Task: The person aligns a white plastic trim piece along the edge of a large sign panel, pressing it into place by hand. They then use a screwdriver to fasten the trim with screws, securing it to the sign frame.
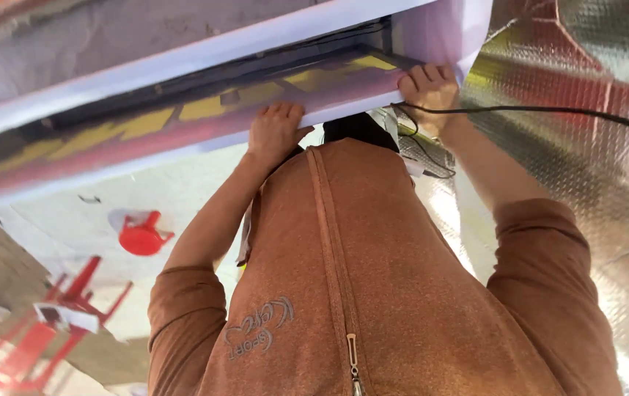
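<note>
Pale lilac sheet [204,143], a long band of smooth material with a folded lower edge, runs across the upper part of the frame from the far left up to the upper right corner, and both hands are on it. At the lower left of the frame stand red stools [43,323] on a light floor [182,191], one red stool top showing just left of the left forearm. Above them, between two bands of the sheet, a dark frame [182,103] with yellow patches shows through. Just left of centre, the left hand [276,132] presses flat against the sheet's lower edge, palm up to it and fingers spread over the fold; its grip is open, lying on the material, not closed round it. Below, filling the middle and bottom of the frame, is the person's rust-brown zipped top [373,293], sleeves pushed up the forearms. Right of centre, the right hand [429,89] has its grip curled over the sheet's edge, fingertips hooked on top where the sheet turns upward. A black cable [549,110] runs from that wrist out to the right edge. Silver quilted foil [608,147] covers the right side of the frame.
</note>
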